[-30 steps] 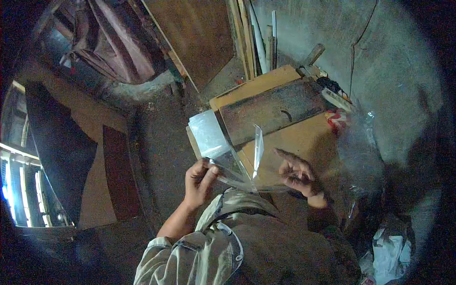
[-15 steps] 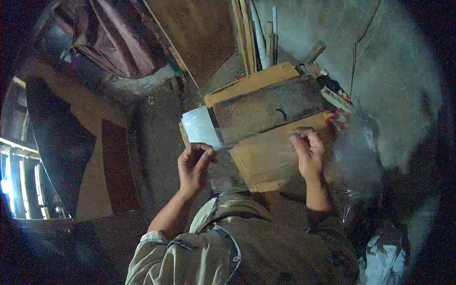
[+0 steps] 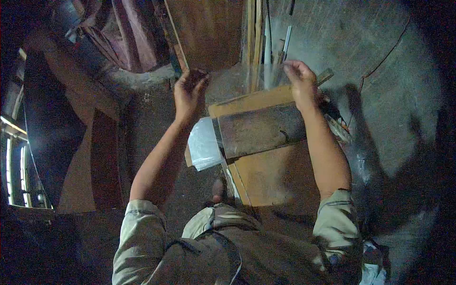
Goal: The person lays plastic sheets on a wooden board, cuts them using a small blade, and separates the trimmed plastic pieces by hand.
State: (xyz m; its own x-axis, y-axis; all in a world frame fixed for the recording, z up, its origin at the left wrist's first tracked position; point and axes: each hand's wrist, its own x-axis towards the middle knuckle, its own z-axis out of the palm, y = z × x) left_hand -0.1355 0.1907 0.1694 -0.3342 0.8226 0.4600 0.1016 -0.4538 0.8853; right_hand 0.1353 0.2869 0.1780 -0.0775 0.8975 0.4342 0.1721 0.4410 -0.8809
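Observation:
My left hand point(image 3: 191, 92) is raised at upper centre-left, thumb and fingers pinched on a clear plastic sheet point(image 3: 237, 88). My right hand point(image 3: 302, 85) is lifted at upper right, also pinching the sheet, which hangs faintly visible between both hands. Below them lies a dark worn board point(image 3: 261, 130) on a tan board point(image 3: 270, 175). A stack of whitish plastic sheets point(image 3: 204, 145) rests at the left side of the dark board.
Wooden strips and pipes point(image 3: 256, 42) lean against the grey wall point(image 3: 380, 57) at the back. A draped cloth point(image 3: 135, 35) hangs at upper left. Dark panels point(image 3: 52, 123) stand left, beside a bright barred opening point(image 3: 16, 166). White plastic point(image 3: 373, 270) lies at lower right.
Both hands have risen and moved forward, away from my body, with the clear sheet between them. My right hand was apart from the sheet one second ago and now pinches it.

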